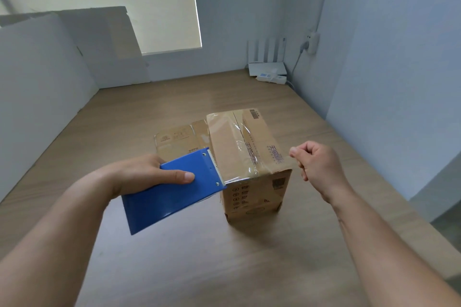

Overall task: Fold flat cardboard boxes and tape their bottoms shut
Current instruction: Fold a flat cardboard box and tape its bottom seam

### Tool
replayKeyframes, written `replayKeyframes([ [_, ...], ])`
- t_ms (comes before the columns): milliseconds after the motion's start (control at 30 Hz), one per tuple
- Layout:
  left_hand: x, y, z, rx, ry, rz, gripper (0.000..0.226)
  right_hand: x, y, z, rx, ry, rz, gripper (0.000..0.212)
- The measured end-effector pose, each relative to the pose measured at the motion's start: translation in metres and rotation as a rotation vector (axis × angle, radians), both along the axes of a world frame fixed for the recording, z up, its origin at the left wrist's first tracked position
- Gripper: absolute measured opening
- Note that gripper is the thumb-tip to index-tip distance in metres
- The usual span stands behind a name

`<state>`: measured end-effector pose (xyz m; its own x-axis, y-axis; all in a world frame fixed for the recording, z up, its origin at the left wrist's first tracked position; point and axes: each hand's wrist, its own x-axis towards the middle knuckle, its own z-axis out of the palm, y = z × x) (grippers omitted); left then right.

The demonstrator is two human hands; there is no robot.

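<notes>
Right hand: fingers were curled and pinched the free end of the clear tape. Left hand: it gripped the blue tape dispenser, thumb on its upper face.

The tape ran taut between the two sets of fingers, over the near top edge of the box, which stood on the desk between the hands. Contact with the cardboard could not be confirmed.

Risks, as judged:
- Neither hand steadied the box, so a pull could slide or tip it.
- Slack could wrinkle the strip or fold it onto itself.
- A skewed pull could leave the seam uncovered.

Count: one standing box, one flat box just beyond the fingers, one dispenser, one stretched strip.
</notes>
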<state>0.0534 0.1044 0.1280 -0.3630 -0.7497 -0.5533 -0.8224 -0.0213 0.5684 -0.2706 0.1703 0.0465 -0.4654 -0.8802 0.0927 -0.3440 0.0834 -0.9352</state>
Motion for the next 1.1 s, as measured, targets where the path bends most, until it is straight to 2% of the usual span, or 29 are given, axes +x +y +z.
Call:
replayKeyframes([
  [400, -0.033, -0.017, -0.008, -0.006, -0.196, -0.041, 0.080, -0.009, -0.007, -0.033, 0.120, 0.001, -0.036, 0.024],
  [567, -0.029, -0.017, -0.019, 0.038, -0.150, -0.014, 0.076, -0.002, -0.006, -0.040, 0.195, -0.092, 0.031, 0.026],
  [633, -0.027, -0.018, -0.021, 0.041, -0.138, -0.009, 0.076, -0.002, -0.006, -0.043, 0.258, -0.149, 0.002, 0.025],
  [700, -0.025, -0.018, -0.022, 0.045, -0.127, -0.010, 0.076, -0.003, -0.001, -0.051, 0.442, -0.168, -0.030, 0.034],
  [767, -0.024, -0.018, -0.024, 0.057, -0.120, -0.020, 0.078, -0.002, 0.006, -0.067, 0.584, -0.057, -0.063, 0.033],
  [833, -0.025, -0.018, -0.027, 0.056, -0.116, -0.018, 0.082, -0.001, 0.008, -0.069, 0.471, 0.101, -0.178, 0.020],
  [900, -0.027, -0.018, -0.029, 0.054, -0.113, -0.012, 0.083, 0.005, 0.004, -0.052, 0.258, 0.167, -0.280, 0.034],
  [967, -0.028, -0.018, -0.029, 0.051, -0.111, -0.008, 0.081, 0.019, -0.004, -0.032, 0.166, 0.197, -0.225, 0.043],
  [1067, -0.027, -0.017, -0.026, 0.045, -0.105, -0.013, 0.079, 0.048, -0.013, -0.022, 0.375, 0.515, -0.039, 0.089],
  [1100, -0.026, -0.016, -0.026, 0.047, -0.097, -0.010, 0.077, 0.056, -0.013, -0.022, 0.420, 0.594, -0.014, 0.097],
])
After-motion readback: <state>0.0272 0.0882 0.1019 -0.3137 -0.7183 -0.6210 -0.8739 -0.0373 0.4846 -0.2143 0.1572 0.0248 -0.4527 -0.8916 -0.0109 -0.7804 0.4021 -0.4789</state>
